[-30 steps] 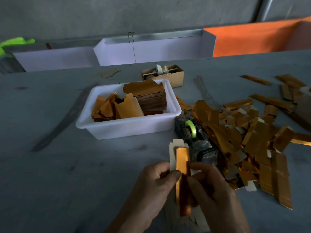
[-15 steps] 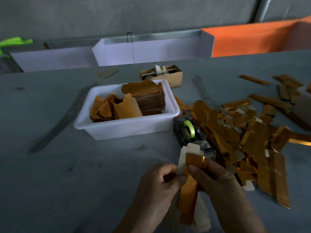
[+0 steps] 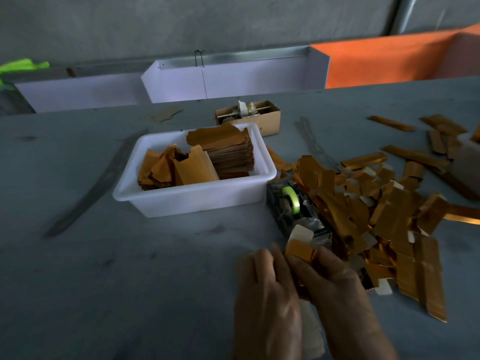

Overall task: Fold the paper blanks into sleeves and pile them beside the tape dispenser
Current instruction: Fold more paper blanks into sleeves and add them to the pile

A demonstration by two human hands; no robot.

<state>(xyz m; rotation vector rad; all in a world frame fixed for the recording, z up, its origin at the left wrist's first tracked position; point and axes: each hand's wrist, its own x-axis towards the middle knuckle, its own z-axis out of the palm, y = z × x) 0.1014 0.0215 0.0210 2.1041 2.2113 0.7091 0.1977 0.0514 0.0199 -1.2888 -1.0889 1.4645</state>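
Observation:
Both my hands hold one gold paper blank (image 3: pixel 301 252) low over the table, just in front of the tape dispenser (image 3: pixel 293 206). My right hand (image 3: pixel 335 279) grips the blank from the right, its thumb lying across the gold face. My left hand (image 3: pixel 262 281) lies against the blank's left side with the fingers nearly straight; whether it grips the paper is hidden. A white flap sticks up at the blank's top end. A large heap of folded gold sleeves (image 3: pixel 384 219) lies right of the dispenser.
A white tub (image 3: pixel 197 201) with flat gold blanks stands left of the dispenser. Behind it is a small cardboard box (image 3: pixel 270 119). More gold strips (image 3: pixel 415 154) lie scattered at far right. White and orange boards line the table's back edge.
Both hands have lowered the blank from upright to a tilt toward the dispenser's front end. The strip looks shorter now, with more of it covered by my right hand.

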